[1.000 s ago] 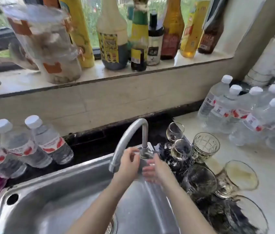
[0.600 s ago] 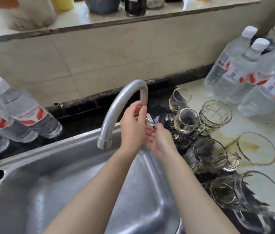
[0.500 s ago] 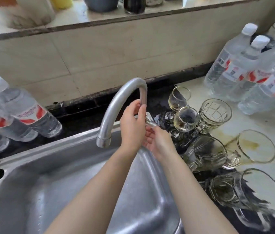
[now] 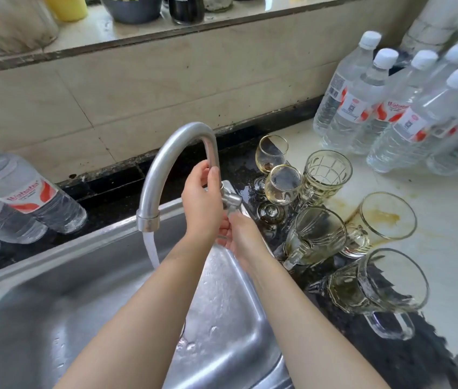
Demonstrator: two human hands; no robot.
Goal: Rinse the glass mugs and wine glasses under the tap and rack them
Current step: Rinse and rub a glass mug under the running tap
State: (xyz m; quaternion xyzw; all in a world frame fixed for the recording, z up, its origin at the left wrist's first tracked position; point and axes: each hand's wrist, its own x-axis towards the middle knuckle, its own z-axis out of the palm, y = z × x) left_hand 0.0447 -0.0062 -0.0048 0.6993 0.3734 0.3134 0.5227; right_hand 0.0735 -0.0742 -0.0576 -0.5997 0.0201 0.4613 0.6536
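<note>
Now, water runs from the tap [image 4: 178, 153]: your left hand [image 4: 202, 204] grips its upright, right hand [image 4: 237, 234] below, grip unclear. Mugs [image 4: 314, 240] beside the sink [image 4: 53, 318]: heavy, slick; take handles. Wine glasses [image 4: 282, 185]: fragile; take bowls.

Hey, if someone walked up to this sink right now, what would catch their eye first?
Probably the curved tap with water streaming into the steel sink, the left hand gripping its upright pipe and the right hand just below the valve. Next, the cluster of dirty glass mugs and wine glasses right of the tap, one mug beside a yellowish spill.
</note>
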